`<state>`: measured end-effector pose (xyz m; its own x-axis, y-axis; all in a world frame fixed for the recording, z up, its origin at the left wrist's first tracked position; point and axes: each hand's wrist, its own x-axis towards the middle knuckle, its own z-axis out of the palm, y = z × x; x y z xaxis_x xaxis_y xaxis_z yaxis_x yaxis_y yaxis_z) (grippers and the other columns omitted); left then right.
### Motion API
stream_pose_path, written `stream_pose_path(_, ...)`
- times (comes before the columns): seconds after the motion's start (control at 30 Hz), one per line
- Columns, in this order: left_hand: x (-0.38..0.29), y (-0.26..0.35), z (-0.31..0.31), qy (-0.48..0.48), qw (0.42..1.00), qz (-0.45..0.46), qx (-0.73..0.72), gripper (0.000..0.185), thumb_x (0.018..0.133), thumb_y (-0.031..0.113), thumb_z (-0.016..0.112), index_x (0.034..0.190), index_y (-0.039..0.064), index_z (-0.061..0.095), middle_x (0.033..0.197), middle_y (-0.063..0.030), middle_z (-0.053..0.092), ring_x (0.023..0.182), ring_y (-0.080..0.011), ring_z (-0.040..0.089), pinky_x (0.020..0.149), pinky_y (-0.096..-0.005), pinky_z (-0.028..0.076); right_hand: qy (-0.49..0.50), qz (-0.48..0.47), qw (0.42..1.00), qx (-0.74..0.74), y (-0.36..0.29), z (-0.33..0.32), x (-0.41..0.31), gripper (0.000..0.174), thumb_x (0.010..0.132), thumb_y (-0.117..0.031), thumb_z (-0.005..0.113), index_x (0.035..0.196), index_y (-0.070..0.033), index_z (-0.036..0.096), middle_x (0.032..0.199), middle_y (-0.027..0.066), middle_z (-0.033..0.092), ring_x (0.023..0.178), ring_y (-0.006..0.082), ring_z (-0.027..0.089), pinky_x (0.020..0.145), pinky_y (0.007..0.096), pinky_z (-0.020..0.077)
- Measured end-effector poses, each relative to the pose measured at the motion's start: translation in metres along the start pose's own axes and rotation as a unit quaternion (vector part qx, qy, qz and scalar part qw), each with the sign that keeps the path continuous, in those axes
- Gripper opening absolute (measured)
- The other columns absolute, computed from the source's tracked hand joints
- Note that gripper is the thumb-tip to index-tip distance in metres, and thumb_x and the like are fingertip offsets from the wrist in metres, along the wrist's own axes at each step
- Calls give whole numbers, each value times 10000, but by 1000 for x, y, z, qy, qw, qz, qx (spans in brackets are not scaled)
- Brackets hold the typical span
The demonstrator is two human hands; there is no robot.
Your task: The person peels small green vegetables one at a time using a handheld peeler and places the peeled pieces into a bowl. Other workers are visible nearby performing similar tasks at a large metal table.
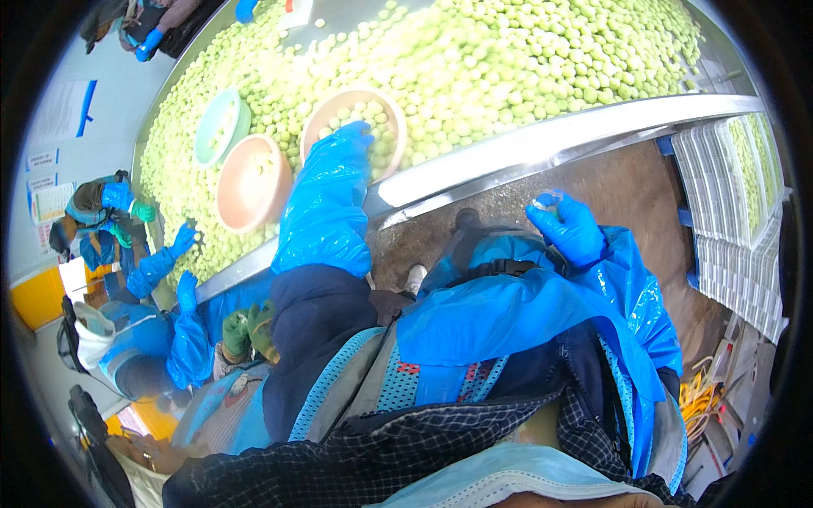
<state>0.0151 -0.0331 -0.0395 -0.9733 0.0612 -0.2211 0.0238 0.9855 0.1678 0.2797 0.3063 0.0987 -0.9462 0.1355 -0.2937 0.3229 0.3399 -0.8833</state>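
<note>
My left hand (357, 132), in a blue glove and blue plastic sleeve, reaches over a peach-coloured plastic bowl (309, 130) holding pale green round pieces; its fingertips and any grip are unclear. Away from the table, in front of my body, my right hand (568, 230) is raised in a blue glove, thumb and fingers curled around a small whitish item (547, 204) that I cannot identify. Many pale green round pieces (495, 70) cover the metal table. Left of my left hand stand another peach bowl (248, 197) and a mint-green bowl (216, 133), both with a few pieces inside.
The table's metal rim (483, 149) curves between my arms. Stacked white trays (718, 184) stand at the right, some with green pieces. Co-workers stand along the left; one's gloved hand (184, 238) is over the pieces. A yellow hose or cord bundle (698, 397) lies lower right.
</note>
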Motion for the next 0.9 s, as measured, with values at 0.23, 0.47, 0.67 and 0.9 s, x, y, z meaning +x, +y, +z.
stream_pose_path(0.23, 14, 23, 7, -9, 999, -10, 45, 366, 787, 257, 616, 1099, 74, 558, 1061, -84, 567, 982, -212, 533, 857, -321, 443, -17, 75, 997, -14, -1, -5, -7, 433, 776, -363, 671, 1030, -20, 594, 851, 149, 639, 758, 169, 595, 679, 324, 475)
stream_pose_path(0.47, -39, 62, -65, -126, 842, 27, -523, 347, 790, 236, 614, 1085, 61, 560, 1036, -78, 572, 960, -200, 536, 846, -310, 449, 9, 38, 999, -17, -9, -18, -3, 452, 783, -361, 665, 1063, -16, 582, 865, 148, 643, 757, 185, 605, 682, 324, 480)
stream_pose_path(0.67, -173, 164, -100, -243, 652, 93, -712, 327, 832, 254, 553, 1093, 60, 515, 1066, -83, 550, 932, -208, 534, 837, -336, 454, -27, -97, 993, -65, -56, -30, 3, 454, 765, -346, 679, 1079, -32, 582, 925, 163, 641, 844, 234, 636, 724, 328, 500)
stream_pose_path(0.9, -210, 204, -84, -371, 443, 80, -812, 399, 897, 195, 487, 1241, 5, 417, 1124, -172, 530, 1059, -263, 510, 918, -397, 418, -13, -175, 974, -144, -70, -28, 0, 426, 762, -462, 627, 966, -89, 619, 825, 132, 623, 738, 272, 627, 629, 367, 498)
